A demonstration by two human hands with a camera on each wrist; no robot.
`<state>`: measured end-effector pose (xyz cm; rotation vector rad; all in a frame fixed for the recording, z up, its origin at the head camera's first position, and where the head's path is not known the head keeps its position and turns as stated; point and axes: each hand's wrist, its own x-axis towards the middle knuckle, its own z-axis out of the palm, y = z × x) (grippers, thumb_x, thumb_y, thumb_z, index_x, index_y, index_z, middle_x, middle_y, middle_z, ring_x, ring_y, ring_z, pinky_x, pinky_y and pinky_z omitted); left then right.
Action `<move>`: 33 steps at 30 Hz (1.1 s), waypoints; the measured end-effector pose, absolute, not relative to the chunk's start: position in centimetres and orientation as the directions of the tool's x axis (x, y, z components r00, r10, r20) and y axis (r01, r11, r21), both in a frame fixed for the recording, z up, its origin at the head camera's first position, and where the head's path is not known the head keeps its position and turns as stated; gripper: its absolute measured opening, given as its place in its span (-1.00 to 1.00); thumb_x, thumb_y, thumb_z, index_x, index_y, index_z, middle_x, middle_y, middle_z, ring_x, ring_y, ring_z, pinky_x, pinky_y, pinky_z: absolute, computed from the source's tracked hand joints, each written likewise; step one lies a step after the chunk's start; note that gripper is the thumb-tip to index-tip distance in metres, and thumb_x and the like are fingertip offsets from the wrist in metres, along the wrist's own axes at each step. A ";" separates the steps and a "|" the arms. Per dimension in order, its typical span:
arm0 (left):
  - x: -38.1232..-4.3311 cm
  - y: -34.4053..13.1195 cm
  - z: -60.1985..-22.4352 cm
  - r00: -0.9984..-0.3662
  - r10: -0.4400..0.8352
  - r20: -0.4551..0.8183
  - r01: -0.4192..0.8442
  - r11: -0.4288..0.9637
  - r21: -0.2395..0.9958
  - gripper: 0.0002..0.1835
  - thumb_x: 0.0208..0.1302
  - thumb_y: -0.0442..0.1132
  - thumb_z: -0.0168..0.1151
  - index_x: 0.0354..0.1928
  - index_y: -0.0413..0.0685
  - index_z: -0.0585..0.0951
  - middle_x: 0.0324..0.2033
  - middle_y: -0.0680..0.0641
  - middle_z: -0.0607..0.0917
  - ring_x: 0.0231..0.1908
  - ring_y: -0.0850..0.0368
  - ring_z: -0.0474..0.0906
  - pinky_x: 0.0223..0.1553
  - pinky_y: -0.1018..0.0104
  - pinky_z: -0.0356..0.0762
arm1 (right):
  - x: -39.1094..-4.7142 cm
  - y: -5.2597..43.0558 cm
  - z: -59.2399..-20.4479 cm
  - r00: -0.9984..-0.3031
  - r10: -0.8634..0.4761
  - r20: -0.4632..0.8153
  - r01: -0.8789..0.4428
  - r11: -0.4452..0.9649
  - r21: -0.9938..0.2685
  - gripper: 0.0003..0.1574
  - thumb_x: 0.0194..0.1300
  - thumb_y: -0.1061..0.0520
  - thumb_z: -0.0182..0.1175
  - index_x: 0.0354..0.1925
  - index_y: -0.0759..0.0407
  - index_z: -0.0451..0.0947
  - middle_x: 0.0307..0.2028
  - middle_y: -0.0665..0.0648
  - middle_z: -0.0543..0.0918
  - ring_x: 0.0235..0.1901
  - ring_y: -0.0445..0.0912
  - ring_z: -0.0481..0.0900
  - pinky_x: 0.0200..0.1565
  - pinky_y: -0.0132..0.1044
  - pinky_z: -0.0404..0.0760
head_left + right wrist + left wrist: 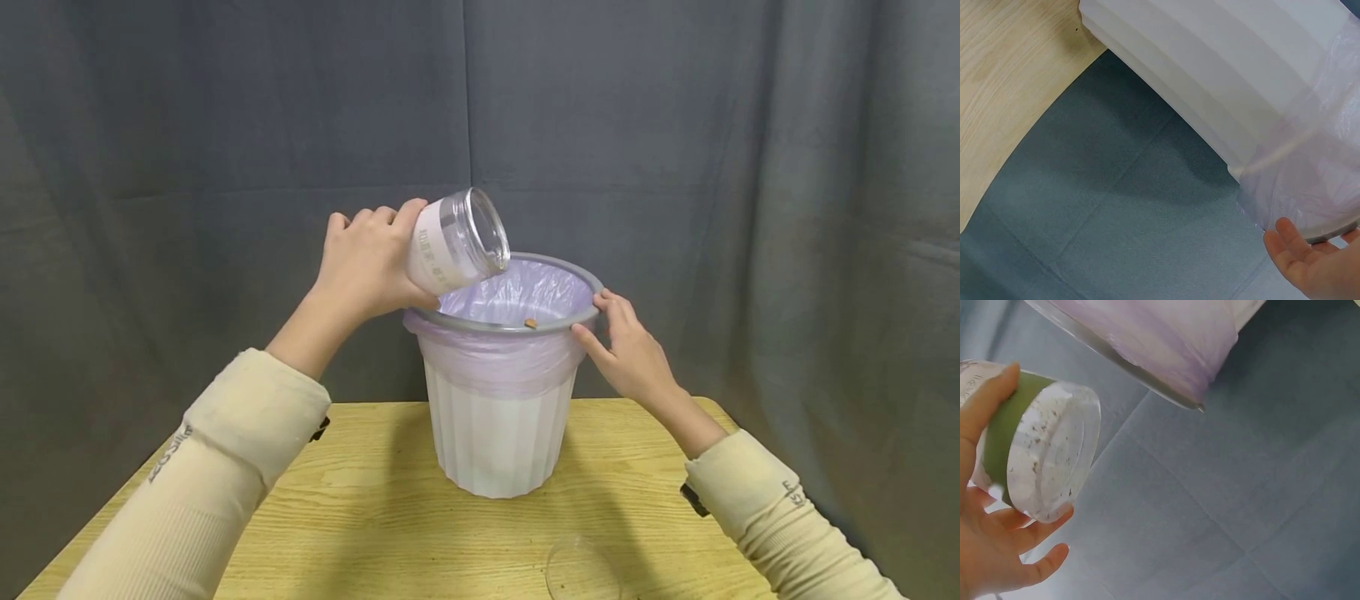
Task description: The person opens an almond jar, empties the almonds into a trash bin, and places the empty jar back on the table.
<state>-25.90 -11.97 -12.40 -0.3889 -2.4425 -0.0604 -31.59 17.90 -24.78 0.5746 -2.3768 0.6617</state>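
My left hand [372, 262] grips a clear jar [459, 242] with a pale label, tipped on its side, its uncovered mouth pointing right over the bin. Brown specks cling inside the jar's base [1054, 453] in the left wrist view, where a green band of the label also shows. Below it stands a white ribbed trash bin [498, 442], lined with a lilac bag [517, 287] under a grey rim ring [480, 327]. My right hand [636, 354] holds the bin's right rim between thumb and fingers. A small brown piece [530, 322] sits on the near rim.
A round clear lid [582, 571] lies on the wood-grain table [337, 500] near its front edge, with tiny crumbs close by. Grey curtain [225, 125] hangs behind and on both sides of the table.
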 end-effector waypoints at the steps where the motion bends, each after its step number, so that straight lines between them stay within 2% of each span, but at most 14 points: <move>1: -25.9 -12.0 -12.5 -0.742 0.257 0.619 0.296 0.954 -0.041 0.01 -0.40 0.13 0.47 0.22 0.02 0.26 -0.15 -0.18 0.55 -0.14 -0.13 0.46 -0.15 -0.02 0.24 | -31.6 17.9 -24.8 -0.726 -0.239 0.645 -0.538 0.782 -0.315 -0.13 0.33 -0.31 -0.15 0.25 0.36 0.16 0.29 0.32 0.17 0.06 0.23 0.41 -0.23 0.09 0.50; 6: -25.8 -11.9 -12.9 -0.754 0.223 0.618 0.331 0.941 0.064 -0.01 -0.42 0.20 0.45 0.16 -0.02 0.32 -0.26 -0.11 0.59 -0.26 -0.05 0.51 -0.21 0.04 0.28 | -31.6 17.9 -24.7 -0.716 -0.244 0.654 -0.544 0.782 -0.305 -0.14 0.33 -0.30 -0.13 0.24 0.39 0.17 0.29 0.34 0.18 0.23 0.22 0.22 -0.03 0.18 0.40; 11: -25.7 -11.7 -13.3 -0.779 0.172 0.603 0.365 0.906 0.214 -0.07 -0.41 0.23 0.45 0.06 -0.08 0.37 -0.30 -0.07 0.62 -0.29 -0.01 0.54 -0.20 0.06 0.34 | -31.6 17.9 -24.7 -0.711 -0.242 0.660 -0.547 0.780 -0.303 -0.14 0.32 -0.28 -0.11 0.22 0.40 0.18 0.28 0.35 0.19 0.25 0.22 0.17 0.07 0.18 0.30; 21: -25.1 -11.3 -14.0 -0.808 0.120 0.576 0.403 0.827 0.392 -0.09 -0.41 0.22 0.47 0.05 -0.05 0.40 -0.32 -0.03 0.62 -0.29 0.01 0.54 -0.29 0.12 0.44 | -31.5 17.9 -24.6 -0.716 -0.245 0.654 -0.546 0.780 -0.306 -0.14 0.33 -0.28 -0.11 0.22 0.42 0.19 0.29 0.35 0.17 0.24 0.23 0.16 0.09 0.18 0.27; 33: -24.4 -11.4 -14.5 -0.843 0.130 0.522 0.461 0.675 0.576 -0.18 -0.36 0.22 0.49 -0.03 -0.02 0.42 -0.26 0.00 0.61 -0.22 0.10 0.53 -0.21 0.17 0.46 | -31.3 17.7 -24.5 -0.696 -0.249 0.673 -0.563 0.770 -0.298 -0.16 0.32 -0.24 -0.07 0.23 0.42 0.18 0.27 0.35 0.21 0.21 0.24 0.19 0.14 0.15 0.22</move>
